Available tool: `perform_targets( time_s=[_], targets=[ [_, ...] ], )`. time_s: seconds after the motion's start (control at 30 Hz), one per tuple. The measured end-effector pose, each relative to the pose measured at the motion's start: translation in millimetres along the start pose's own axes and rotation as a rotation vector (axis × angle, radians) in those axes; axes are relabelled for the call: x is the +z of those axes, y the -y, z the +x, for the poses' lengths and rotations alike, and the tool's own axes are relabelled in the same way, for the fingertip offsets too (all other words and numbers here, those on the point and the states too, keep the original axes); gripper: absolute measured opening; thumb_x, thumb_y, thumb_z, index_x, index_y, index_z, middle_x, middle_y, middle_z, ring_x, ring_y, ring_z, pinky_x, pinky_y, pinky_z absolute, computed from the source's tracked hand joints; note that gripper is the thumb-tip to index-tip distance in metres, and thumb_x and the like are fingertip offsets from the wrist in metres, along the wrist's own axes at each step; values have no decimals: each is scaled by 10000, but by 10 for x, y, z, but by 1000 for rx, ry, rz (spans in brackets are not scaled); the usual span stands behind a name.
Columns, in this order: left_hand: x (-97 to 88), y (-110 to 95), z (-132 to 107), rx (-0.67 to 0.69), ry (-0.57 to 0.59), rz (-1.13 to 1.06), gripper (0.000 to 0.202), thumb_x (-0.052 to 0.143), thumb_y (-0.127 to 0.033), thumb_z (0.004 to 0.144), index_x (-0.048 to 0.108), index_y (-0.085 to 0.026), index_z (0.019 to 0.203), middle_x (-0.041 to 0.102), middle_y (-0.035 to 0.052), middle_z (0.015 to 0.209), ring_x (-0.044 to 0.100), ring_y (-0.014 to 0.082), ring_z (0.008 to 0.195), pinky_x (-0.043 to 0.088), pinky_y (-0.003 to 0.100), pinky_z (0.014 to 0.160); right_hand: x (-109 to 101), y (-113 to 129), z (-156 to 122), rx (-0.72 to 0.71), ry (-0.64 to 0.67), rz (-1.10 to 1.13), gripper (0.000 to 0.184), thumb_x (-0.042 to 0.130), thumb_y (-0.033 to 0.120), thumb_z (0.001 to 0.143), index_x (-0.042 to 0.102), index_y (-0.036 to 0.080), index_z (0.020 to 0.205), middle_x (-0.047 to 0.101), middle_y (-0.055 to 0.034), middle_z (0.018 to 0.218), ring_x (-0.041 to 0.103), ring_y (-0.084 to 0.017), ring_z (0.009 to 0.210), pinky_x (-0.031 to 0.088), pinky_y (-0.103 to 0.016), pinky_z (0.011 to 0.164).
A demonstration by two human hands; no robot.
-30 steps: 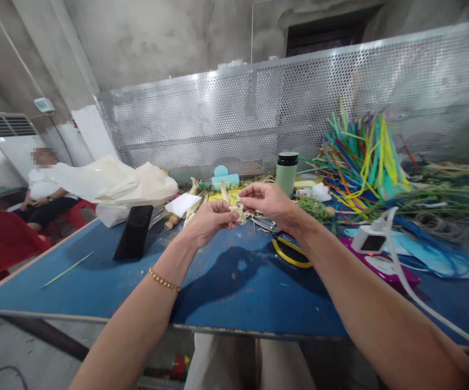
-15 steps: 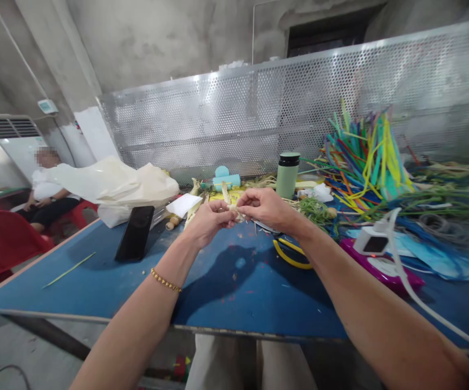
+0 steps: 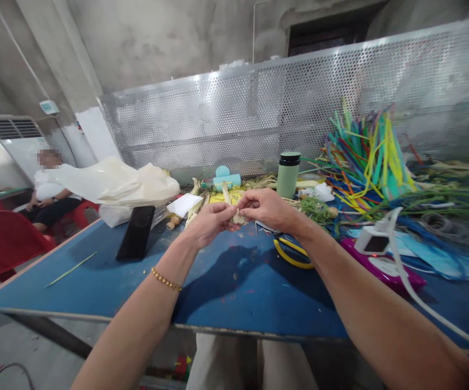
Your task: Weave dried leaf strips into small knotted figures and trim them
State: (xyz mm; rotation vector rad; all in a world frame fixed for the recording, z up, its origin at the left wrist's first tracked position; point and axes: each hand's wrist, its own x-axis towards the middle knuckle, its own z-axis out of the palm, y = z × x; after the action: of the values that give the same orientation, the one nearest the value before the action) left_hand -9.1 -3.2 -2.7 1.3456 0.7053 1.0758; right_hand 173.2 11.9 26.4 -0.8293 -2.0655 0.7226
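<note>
Above the blue table, my left hand (image 3: 210,223) and my right hand (image 3: 266,208) meet with their fingertips nearly touching. Both are closed in a pinch on a small pale husk-like strip (image 3: 239,218), partly hidden by the fingers. A longer pale husk piece (image 3: 225,190) stands up just behind the hands; whether it joins the held strip I cannot tell. Below my right wrist lie scissors with yellow-and-black handles (image 3: 293,254). A white card (image 3: 184,205) and small wooden pieces (image 3: 173,222) are left of my left hand.
A black phone (image 3: 136,233) and a crumpled plastic bag (image 3: 137,184) lie on the left. Behind stands a green bottle (image 3: 287,176). Colourful strips (image 3: 375,157), plant stems and a white charger (image 3: 373,241) with its cable crowd the right. Another person (image 3: 50,184) sits far left.
My fingers have shifted slightly around the pale strip, and its loose end now points down below the fingertips. Both arms stay almost in place.
</note>
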Motion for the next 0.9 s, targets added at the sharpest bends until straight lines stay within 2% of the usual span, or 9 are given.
perform_targets(
  time_s=[0.23, 0.37, 0.47, 0.63, 0.77, 0.9],
  targets=[
    [11, 23, 6, 13, -40, 5, 267, 816, -293, 669, 631, -120, 754, 662, 43, 681, 637, 138, 592, 485, 302, 677, 8, 36, -13, -9, 1, -74, 33, 630, 184, 698, 654, 172, 717, 622, 2, 586, 566, -131, 557, 438, -254, 555],
    [25, -1, 21, 90, -125, -7, 280, 826, -295, 649, 619, -122, 722, 644, 21, 625, 638, 137, 573, 464, 273, 626, -9, 15, 7, -52, -148, -153, 74, 636, 244, 741, 651, 172, 750, 659, -23, 662, 580, -146, 608, 436, -262, 580],
    [15, -21, 41, 185, -231, -60, 304, 835, -316, 637, 613, -125, 720, 640, 13, 620, 644, 135, 603, 455, 257, 625, -8, 17, 16, -34, -258, -220, 158, 623, 307, 778, 646, 167, 708, 633, -23, 600, 563, -151, 584, 408, -262, 555],
    [10, -4, 83, 289, -331, -183, 295, 831, -322, 639, 624, -140, 745, 646, -6, 681, 609, 102, 641, 460, 246, 657, 126, 58, 5, 55, -168, -130, 245, 614, 372, 794, 646, 163, 669, 553, 10, 472, 505, -128, 460, 361, -254, 485],
    [61, 56, 114, 321, -346, -257, 283, 844, -293, 615, 629, -147, 728, 637, -24, 695, 588, 87, 661, 469, 246, 711, 249, 74, -10, 75, -219, -66, 257, 624, 386, 783, 623, 162, 657, 533, 19, 462, 471, -113, 438, 348, -246, 470],
    [100, 73, 118, 308, -340, -275, 280, 846, -289, 613, 631, -142, 715, 626, -24, 673, 587, 89, 662, 472, 253, 742, 261, 59, -14, 85, -248, -36, 290, 621, 399, 784, 578, 171, 611, 522, 17, 456, 458, -107, 437, 344, -244, 468]
  ],
)
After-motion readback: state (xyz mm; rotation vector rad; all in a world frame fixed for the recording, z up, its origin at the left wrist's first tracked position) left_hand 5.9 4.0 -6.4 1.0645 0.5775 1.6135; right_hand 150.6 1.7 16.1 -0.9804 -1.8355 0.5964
